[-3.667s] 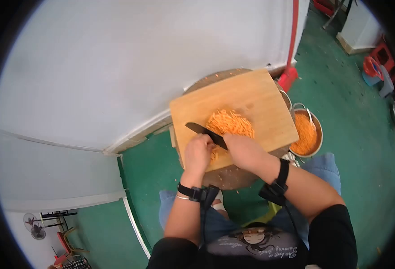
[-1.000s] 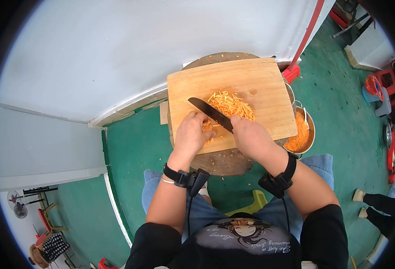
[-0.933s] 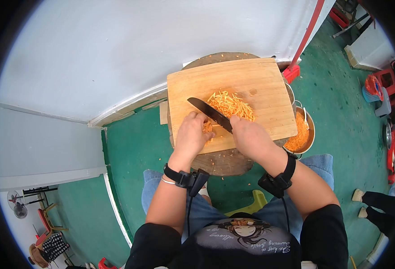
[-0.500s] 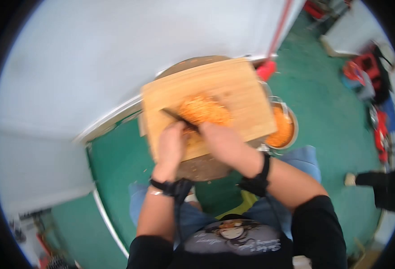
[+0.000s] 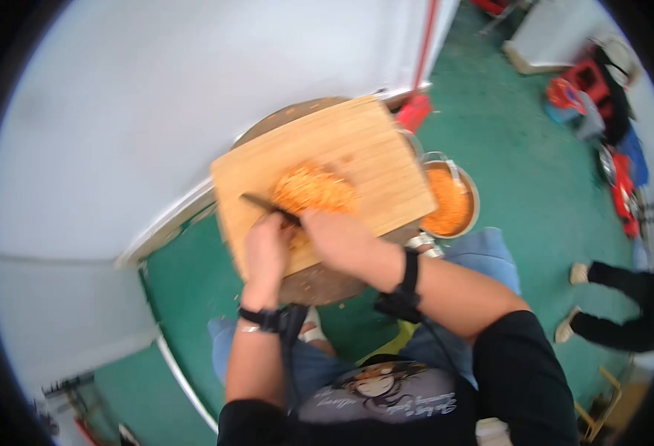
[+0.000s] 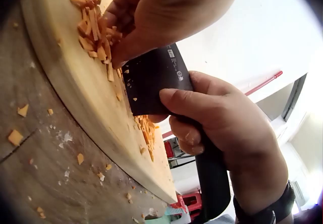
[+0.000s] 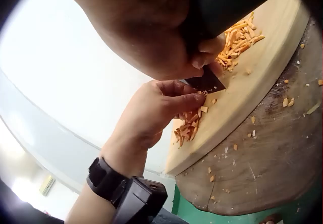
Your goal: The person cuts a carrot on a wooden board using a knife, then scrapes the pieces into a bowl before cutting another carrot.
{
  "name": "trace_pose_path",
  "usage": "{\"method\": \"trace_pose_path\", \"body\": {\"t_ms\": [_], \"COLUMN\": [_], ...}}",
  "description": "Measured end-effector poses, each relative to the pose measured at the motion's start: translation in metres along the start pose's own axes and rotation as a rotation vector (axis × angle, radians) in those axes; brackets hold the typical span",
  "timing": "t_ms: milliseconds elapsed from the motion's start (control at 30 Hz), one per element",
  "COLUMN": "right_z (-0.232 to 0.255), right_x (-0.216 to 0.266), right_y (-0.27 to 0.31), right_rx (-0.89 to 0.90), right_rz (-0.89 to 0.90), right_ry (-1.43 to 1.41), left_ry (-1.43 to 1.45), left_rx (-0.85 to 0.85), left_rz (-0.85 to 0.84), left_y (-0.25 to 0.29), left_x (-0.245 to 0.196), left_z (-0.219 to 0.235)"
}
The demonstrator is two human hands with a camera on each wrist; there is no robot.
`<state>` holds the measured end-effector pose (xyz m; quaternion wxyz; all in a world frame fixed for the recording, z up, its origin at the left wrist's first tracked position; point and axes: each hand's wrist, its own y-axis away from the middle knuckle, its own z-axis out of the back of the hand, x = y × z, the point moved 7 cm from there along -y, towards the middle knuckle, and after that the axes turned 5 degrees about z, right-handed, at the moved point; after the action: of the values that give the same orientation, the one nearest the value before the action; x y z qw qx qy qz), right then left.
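From the head view, a person sits over a wooden cutting board [image 5: 319,178] that lies on a round wooden block [image 5: 319,282]. The right hand [image 5: 338,238] is wrapped round the handle of a dark knife [image 5: 264,207], whose blade points away to the left across the board. The left hand [image 5: 266,249] sits just beside the blade on its near side, fingers bent down onto the board. A heap of shredded carrot [image 5: 313,189] lies in the middle of the board, on the far side of the blade. A metal pot [image 5: 449,204] holding more orange shreds stands on the green floor to the right of the block. This view is blurred, so finer detail of the fingers cannot be told here.

In the left wrist view, the left hand [image 6: 151,12] has its fingertips curled down onto a small bunch of carrot strips [image 6: 96,30], pinning them to the board [image 6: 86,93] right against the flat of the blade [image 6: 151,82]. The right hand [image 6: 222,128] grips the knife handle firmly, index finger lying along the side of the blade. Carrot crumbs lie scattered on the block [image 6: 50,173].

In the right wrist view, the left hand [image 7: 156,110] shows curled fingers pressing the carrot strips [image 7: 189,125] near the board's near edge, touching the corner of the blade [image 7: 204,82]. The right hand [image 7: 151,27] closes round the handle above. More shreds [image 7: 239,37] lie further along the board [image 7: 252,88].
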<state>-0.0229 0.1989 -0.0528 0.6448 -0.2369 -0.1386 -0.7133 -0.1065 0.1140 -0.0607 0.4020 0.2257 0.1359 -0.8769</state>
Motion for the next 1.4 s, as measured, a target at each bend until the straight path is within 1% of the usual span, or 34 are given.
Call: {"method": "trace_pose_path", "body": {"t_ms": [67,100,167,300,367,500,567,633,667,700,733,767,833,867,933,967,1033,1067,1167,1233,1300,1367,1400], "right_z": [0.004,0.002,-0.001,0.006,0.015,0.006,-0.002,-0.008,-0.01,-0.007,-0.008,-0.014,-0.009,-0.004,-0.006,-0.002,-0.003,-0.006,-0.01,-0.008,-0.007,-0.011,-0.016], "right_x": [0.001,0.003,-0.006,-0.006,-0.003,-0.004,-0.004,0.003,0.005,0.008,0.009,0.005,0.003,0.004,0.009,0.006,0.007,0.004,0.003,0.006,0.006,0.007,0.005], "right_y": [-0.004,-0.007,-0.008,-0.009,-0.008,-0.005,-0.003,-0.001,-0.001,0.0,0.003,-0.002,-0.003,0.0,0.001,0.001,0.001,0.0,0.001,0.002,0.002,0.0,-0.002], "right_rx": [0.098,0.1,0.151,0.119,0.116,0.151,0.051,-0.095,-0.107,-0.137,-0.224,-0.185,-0.047,-0.072,-0.014,-0.026,-0.014,0.015,0.002,-0.008,-0.031,-0.034,0.013], "right_rz": [-0.064,-0.03,-0.13,-0.09,-0.11,-0.117,-0.016,0.035,0.037,0.08,0.144,0.092,-0.026,-0.05,-0.015,-0.029,0.008,-0.014,-0.01,-0.048,-0.076,-0.061,-0.049], "right_ry": [0.008,-0.01,0.026,0.037,0.039,0.005,0.109,0.043,0.033,-0.034,-0.096,-0.156,-0.179,-0.16,-0.152,-0.144,-0.219,-0.255,-0.286,-0.283,-0.282,-0.317,-0.326], "left_ry": [0.029,0.028,0.077,0.096,0.098,0.104,0.072,0.079,0.054,0.042,0.102,0.079,0.047,0.058,0.031,0.037,0.027,0.008,-0.002,0.023,0.015,0.044,0.026], "left_rx": [-0.031,-0.03,-0.003,0.015,0.008,0.011,0.018,-0.017,0.015,0.032,0.049,0.044,0.012,0.019,-0.05,-0.044,-0.03,-0.02,-0.011,-0.007,-0.011,-0.011,-0.034], "left_rz": [-0.022,-0.029,-0.022,-0.004,-0.017,-0.011,0.011,-0.036,-0.017,-0.003,-0.005,0.01,-0.005,-0.043,-0.028,-0.046,0.051,0.034,0.039,0.008,0.019,-0.008,-0.035], "left_y": [-0.001,-0.001,-0.001,0.0,0.001,0.0,0.0,0.003,0.002,0.003,0.003,0.004,0.006,0.009,0.012,0.01,0.011,0.012,0.011,0.01,0.007,0.01,0.011], "left_x": [0.003,0.004,0.003,0.005,0.004,0.005,0.004,0.007,0.005,0.003,0.006,0.011,0.008,0.004,0.007,0.004,0.009,0.006,0.007,0.014,0.018,0.01,0.013], "left_z": [-0.002,-0.003,-0.002,0.003,0.002,0.002,0.001,0.001,0.001,0.002,-0.003,-0.006,-0.004,-0.004,0.001,0.002,0.0,0.002,0.0,-0.005,-0.006,-0.004,-0.006]}}
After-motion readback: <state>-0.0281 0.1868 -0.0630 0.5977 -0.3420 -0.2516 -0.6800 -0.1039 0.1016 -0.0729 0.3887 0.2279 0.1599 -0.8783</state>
